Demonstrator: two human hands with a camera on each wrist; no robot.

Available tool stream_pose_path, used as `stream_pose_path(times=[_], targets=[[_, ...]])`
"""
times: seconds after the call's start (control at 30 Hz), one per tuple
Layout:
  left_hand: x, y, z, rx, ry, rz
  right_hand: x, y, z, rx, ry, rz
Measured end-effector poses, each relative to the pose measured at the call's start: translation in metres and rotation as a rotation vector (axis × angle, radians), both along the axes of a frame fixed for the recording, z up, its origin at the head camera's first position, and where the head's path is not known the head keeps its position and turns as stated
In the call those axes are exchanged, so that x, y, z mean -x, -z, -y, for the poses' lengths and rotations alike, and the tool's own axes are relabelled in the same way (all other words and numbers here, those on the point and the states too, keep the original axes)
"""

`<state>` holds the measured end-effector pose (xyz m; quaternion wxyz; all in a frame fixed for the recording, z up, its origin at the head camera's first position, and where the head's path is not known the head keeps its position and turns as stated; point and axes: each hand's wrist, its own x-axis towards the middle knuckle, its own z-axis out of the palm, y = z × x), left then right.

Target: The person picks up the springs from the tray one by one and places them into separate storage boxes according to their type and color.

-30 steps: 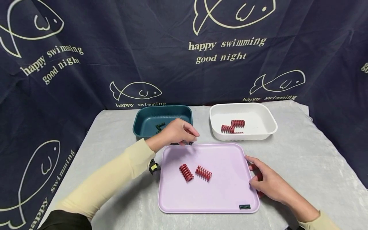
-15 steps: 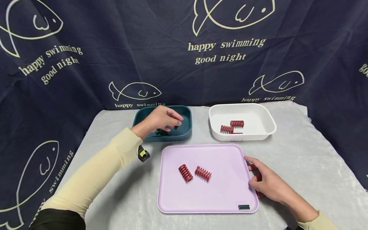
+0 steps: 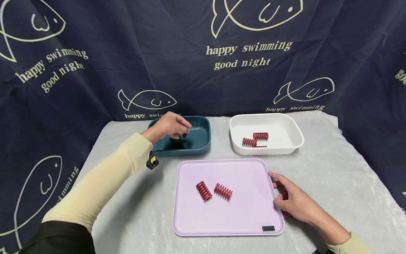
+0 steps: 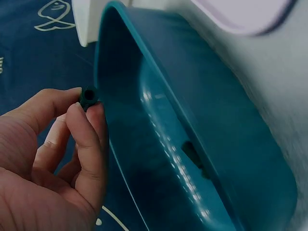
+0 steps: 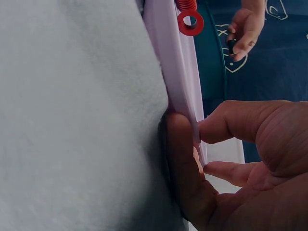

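My left hand (image 3: 171, 125) is over the teal bin (image 3: 193, 152), pinching a small dark green spring (image 4: 88, 96) between thumb and fingertips. Inside that bin, dark springs (image 4: 192, 154) lie partly hidden by its wall and my hand. With my right hand (image 3: 295, 201) I grip the right edge of the lilac tray (image 3: 247, 211), thumb on the rim and a finger underneath. Two red springs, a left one (image 3: 203, 191) and a right one (image 3: 223, 191), lie on the tray. A dark green spring (image 3: 268, 228) rests in its near right corner.
A white bin (image 3: 269, 151) stands behind the tray to the right, with several red springs (image 3: 260, 135) in it. Pale cloth (image 3: 336, 169) covers the table. A navy fish-print curtain (image 3: 190, 70) hangs at the back and sides.
My left hand has moved left and back, from the tray's far edge to over the teal bin, carrying the green spring. The right hand stays on the tray's edge.
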<state>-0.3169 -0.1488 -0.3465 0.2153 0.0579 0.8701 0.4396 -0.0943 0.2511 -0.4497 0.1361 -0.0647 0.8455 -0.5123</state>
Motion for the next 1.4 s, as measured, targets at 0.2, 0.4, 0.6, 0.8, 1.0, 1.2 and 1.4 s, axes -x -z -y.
stream_pose_path(times=[0.2, 0.4, 0.6, 0.8, 1.0, 1.2, 1.4], targets=[[0.007, 0.005, 0.005, 0.073, 0.004, 0.021, 0.0, 0.0, -0.001, -0.003, -0.002, -0.006], [0.012, 0.015, 0.011, 0.15, 0.032, 0.027, 0.0, 0.001, -0.001, -0.004, 0.0, -0.018], [0.016, 0.026, 0.015, 0.196, 0.026, 0.015, 0.0, 0.0, -0.001, -0.008, 0.001, -0.017], [0.02, 0.036, 0.014, 0.231, 0.009, 0.024, 0.0, 0.0, 0.0, -0.016, 0.002, -0.027], [0.022, 0.04, 0.013, 0.239, 0.008, -0.006, -0.001, 0.001, -0.001, -0.018, 0.005, -0.016], [0.021, 0.041, 0.014, 0.235, 0.003, -0.01, 0.0, 0.0, 0.0, -0.031, 0.012, -0.001], [0.022, 0.04, 0.016, 0.219, 0.008, -0.009, 0.0, 0.0, -0.001, -0.025, 0.004, -0.01]])
